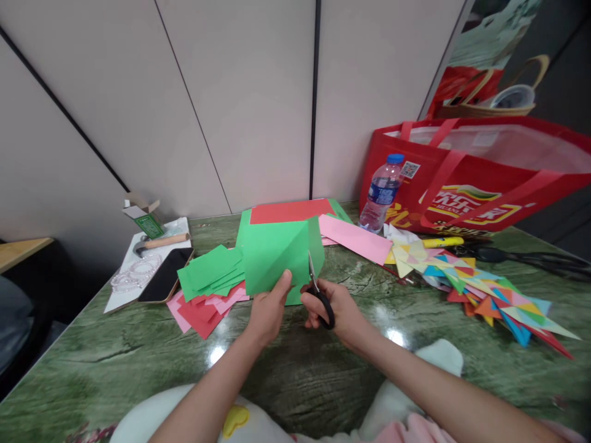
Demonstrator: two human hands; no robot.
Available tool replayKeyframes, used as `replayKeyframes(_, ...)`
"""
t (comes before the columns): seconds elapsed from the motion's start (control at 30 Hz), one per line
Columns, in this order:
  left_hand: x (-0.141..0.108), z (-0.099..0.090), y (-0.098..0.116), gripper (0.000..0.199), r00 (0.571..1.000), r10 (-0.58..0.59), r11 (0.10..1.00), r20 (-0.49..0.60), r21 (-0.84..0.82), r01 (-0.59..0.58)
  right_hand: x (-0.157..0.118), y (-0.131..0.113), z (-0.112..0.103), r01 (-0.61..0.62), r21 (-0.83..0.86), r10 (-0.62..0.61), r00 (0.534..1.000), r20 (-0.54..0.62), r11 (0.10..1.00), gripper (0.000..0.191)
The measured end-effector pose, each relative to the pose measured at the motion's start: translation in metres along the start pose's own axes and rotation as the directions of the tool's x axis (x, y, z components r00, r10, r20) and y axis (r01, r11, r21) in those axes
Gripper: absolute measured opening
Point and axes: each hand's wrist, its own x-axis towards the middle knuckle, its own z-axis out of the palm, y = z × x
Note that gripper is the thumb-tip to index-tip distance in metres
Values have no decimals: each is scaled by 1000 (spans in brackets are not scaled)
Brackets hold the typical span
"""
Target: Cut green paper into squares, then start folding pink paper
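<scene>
My left hand (270, 307) grips the lower edge of a green paper sheet (277, 252), thumb on its face. In my right hand (337, 307) is a pair of black-handled scissors (327, 307), its blades at a cut line near the sheet's right side. The paper right of the blades bends back. Small green paper pieces (212, 271) lie left of the sheet, over red and pink pieces (201, 317). Behind the sheet are a red sheet (290, 211) and more green paper; a pink strip (355, 237) lies to the right.
A phone (167, 275), a hammer (164, 242), beads (138, 272) and a small open box (146, 218) are at the left. At the right are a water bottle (382, 194), a red bag (462, 178), a yellow marker (442, 242) and folded colored paper pieces (489, 289).
</scene>
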Motion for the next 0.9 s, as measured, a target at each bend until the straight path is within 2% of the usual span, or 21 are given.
replayKeyframes(0.1, 0, 5, 6, 32, 993, -12, 995, 113, -100, 23, 0, 1, 0, -11, -9, 11, 1000, -8, 1000, 31)
replayKeyframes(0.33, 3, 5, 20, 25, 963, -66, 976, 262, -182, 116, 1, -2, -2, -12, -15, 11, 997, -71, 1000, 32)
replayKeyframes(0.43, 4, 4, 22, 21, 977, -59, 979, 206, -178, 96, 1, -1, -2, -66, -122, 67, 998, 9, 990, 34)
replayKeyframes(0.5, 4, 4, 20, 17, 993, -37, 989, 110, -138, 53, 0, 1, -1, -98, -178, 109, 993, 52, 979, 35)
replayKeyframes(0.57, 6, 4, 16, 15, 1000, 10, 996, -5, -90, -11, 0, 2, 0, -98, -205, 109, 993, 43, 974, 35)
replayKeyframes(0.67, 12, -1, 12, 17, 989, 79, 995, -128, -52, -86, 2, 0, -1, -52, -202, 46, 998, -34, 978, 36)
replayKeyframes(0.73, 19, -7, 10, 18, 981, 86, 996, -176, -19, -91, 5, 0, -5, 0, -196, -20, 995, -102, 981, 35)
replayKeyframes(0.8, 25, -13, 9, 20, 979, 55, 998, -195, 27, -51, 10, 1, -10, 57, -169, -88, 979, -183, 984, 37)
replayKeyframes(0.9, 29, -20, 8, 21, 988, -56, 995, -144, 79, 68, 19, 6, -20, 123, -110, -152, 939, -310, 986, 42)
